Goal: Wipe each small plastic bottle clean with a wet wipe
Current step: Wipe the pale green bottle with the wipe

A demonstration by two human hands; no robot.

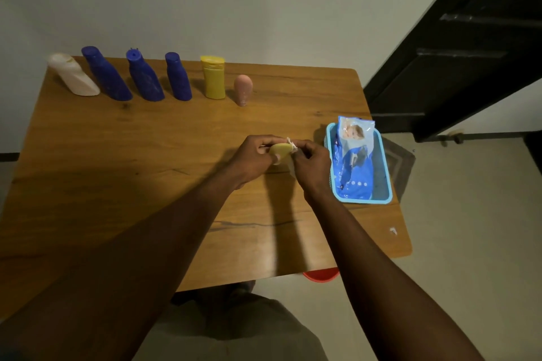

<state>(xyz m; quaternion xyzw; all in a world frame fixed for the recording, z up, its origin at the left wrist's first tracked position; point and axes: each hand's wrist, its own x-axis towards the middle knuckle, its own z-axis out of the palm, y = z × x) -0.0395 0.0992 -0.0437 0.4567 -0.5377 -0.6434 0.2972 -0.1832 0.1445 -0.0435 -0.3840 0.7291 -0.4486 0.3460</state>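
The small yellow bottle (280,150) is held just above the middle of the wooden table (132,161), a little left of the blue basket (386,168); only a rounded, pale yellow, smooth end of it shows, the remainder covered by fingers. The left hand (252,157) curls round it from the left; the right hand (312,163) pinches a crumpled white wet wipe (291,143) against its right end. Of the wipe only a small tuft shows between the two hands; which end of the bottle faces up cannot be told.

Along the far edge stand other bottles in a row, well apart from the hands: from the left a white bottle (74,75), three dark blue bottles (145,76), a yellow flip-cap bottle (213,78) and a small pink bottle (243,89). In the basket lies a blue wipes packet (353,155), its far end rising over the rim, its print blurred. Below the table's near edge a red object (321,275) is mostly hidden.
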